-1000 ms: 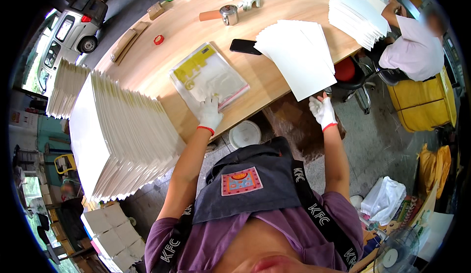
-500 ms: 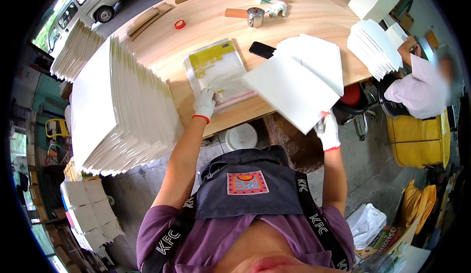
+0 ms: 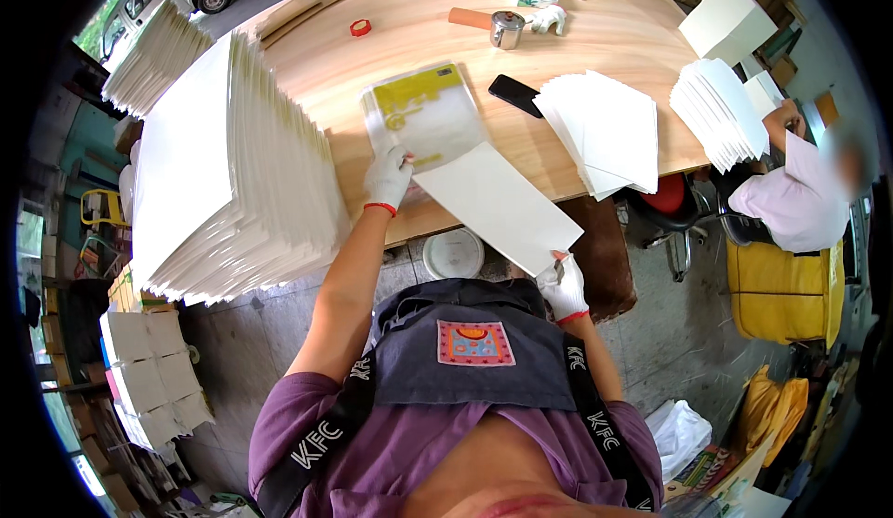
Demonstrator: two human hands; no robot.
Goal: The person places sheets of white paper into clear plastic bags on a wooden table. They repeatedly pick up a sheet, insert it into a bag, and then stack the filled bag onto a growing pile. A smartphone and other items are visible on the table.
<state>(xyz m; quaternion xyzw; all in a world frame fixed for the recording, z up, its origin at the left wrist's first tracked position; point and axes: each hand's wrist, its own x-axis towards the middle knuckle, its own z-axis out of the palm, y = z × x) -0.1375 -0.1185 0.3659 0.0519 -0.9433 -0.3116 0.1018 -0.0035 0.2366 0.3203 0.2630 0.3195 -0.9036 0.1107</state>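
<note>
A white sheet of card (image 3: 499, 205) slants across the near edge of the table, its lower right corner pinched in my gloved right hand (image 3: 563, 287). The card's far end overlaps the open end of a clear plastic bag with yellow-green print (image 3: 423, 113), lying on a pile of such bags. My left hand (image 3: 389, 178), in a white glove with a red cuff, is closed on that bag's near left edge; its fingertips are partly hidden. To the right, a fanned pile of white cards (image 3: 609, 132) lies beside a black phone (image 3: 514, 95).
A tall stack of white cards in plastic (image 3: 186, 169) rises at the left, with another stack (image 3: 153, 58) behind. A metal cup (image 3: 507, 30), red tape roll (image 3: 360, 27) and gloves (image 3: 547, 19) lie farther back. At right, a seated person (image 3: 791, 192) is near another card pile (image 3: 716, 113).
My right hand has brought the card left and nearer, away from the fanned pile and over the bag's near end. The left hand stays at the bag, its fingers shifted slightly.
</note>
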